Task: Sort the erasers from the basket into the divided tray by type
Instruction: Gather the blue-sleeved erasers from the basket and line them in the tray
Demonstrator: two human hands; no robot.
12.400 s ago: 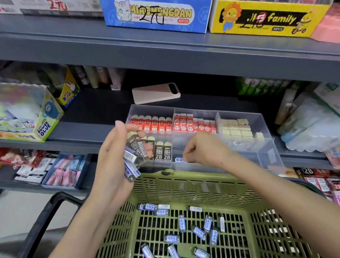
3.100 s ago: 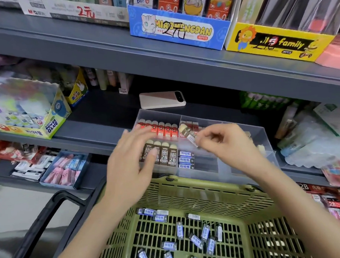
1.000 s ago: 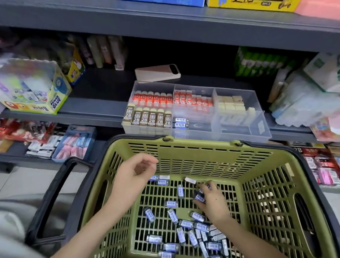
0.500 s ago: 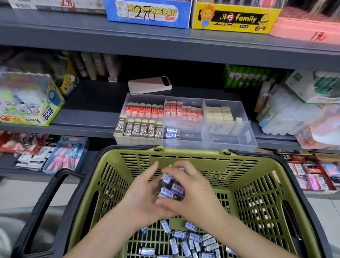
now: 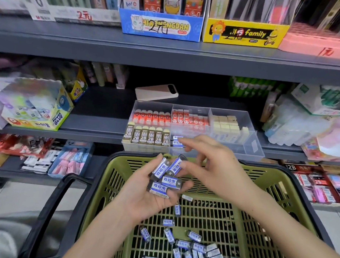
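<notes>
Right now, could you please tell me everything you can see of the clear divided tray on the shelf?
The divided tray is a clear, plastic-looking rectangular box, open-topped, sitting flat on the dark shelf just behind the green basket. Partitions split it into compartments: orange-sleeved erasers back left, red-and-white ones back middle, cream blocks back right, brown 2B erasers front left, a few blue-and-white erasers front middle. The right hand hovers before its front wall; contact is unclear.
</notes>
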